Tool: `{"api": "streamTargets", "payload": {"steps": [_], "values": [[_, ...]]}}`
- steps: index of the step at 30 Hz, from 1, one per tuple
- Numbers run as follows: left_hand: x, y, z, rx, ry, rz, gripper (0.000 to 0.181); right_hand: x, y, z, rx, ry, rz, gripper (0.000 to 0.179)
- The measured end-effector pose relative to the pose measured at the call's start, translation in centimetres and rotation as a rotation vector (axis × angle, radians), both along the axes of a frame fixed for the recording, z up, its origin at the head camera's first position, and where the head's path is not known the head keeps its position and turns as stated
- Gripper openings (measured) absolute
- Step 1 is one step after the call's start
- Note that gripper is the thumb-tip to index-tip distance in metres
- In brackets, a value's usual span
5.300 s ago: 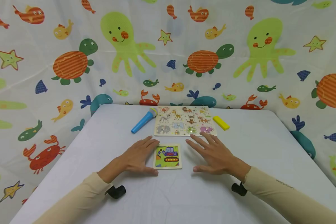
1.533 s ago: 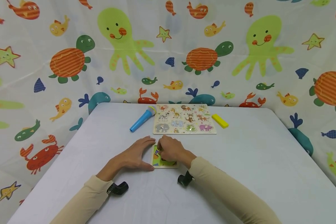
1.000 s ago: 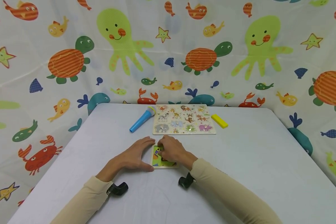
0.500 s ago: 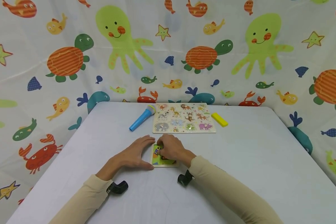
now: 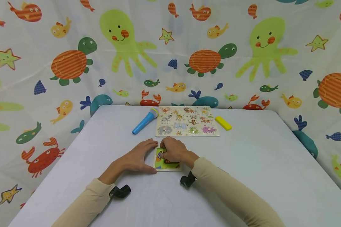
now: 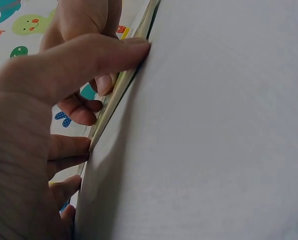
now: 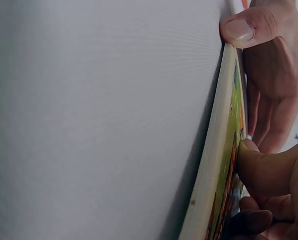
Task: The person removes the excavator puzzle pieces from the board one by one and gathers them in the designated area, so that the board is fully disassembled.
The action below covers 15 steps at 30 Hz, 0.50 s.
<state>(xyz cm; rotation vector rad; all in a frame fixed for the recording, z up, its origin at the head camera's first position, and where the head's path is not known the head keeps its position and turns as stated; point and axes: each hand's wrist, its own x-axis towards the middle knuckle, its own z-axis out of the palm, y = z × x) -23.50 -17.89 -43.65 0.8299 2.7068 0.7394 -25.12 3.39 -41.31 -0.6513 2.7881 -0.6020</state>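
A small square jigsaw puzzle (image 5: 168, 169) with a pale wooden frame and an excavator picture lies flat on the white table. My left hand (image 5: 135, 157) holds it from the left side, thumb at the near edge and fingertips toward the far corner. In the left wrist view the left thumb (image 6: 114, 55) presses against the frame's edge. My right hand (image 5: 174, 151) is curled over the upper right of the picture and covers the cab. In the right wrist view the right thumb (image 7: 263, 170) touches the picture, with curled fingers beside it, pinching at a puzzle piece.
Behind the hands lies a wooden animal peg puzzle (image 5: 171, 123). A blue toy microphone (image 5: 145, 121) is at its left, a yellow block (image 5: 223, 123) at its right. A sea-animal patterned curtain (image 5: 170, 50) hangs along the table's (image 5: 267, 164) back.
Since the oldest frame, my right hand has moved left from beside the small puzzle onto it and curled. My left hand has come against its edges. Over the last second both hands have hardly moved.
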Motion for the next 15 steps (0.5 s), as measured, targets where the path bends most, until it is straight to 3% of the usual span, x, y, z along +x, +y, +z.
{"api": "streamTargets", "payload": {"steps": [8, 15], "values": [[0.14, -0.04, 0.09, -0.01, -0.011, 0.012, 0.107, 0.13, 0.06, 0.04, 0.004, 0.007, 0.033, 0.031], [0.17, -0.01, 0.13, -0.008, -0.007, 0.012, 0.106, 0.25, 0.04, 0.14, -0.027, -0.015, -0.012, 0.038]]}}
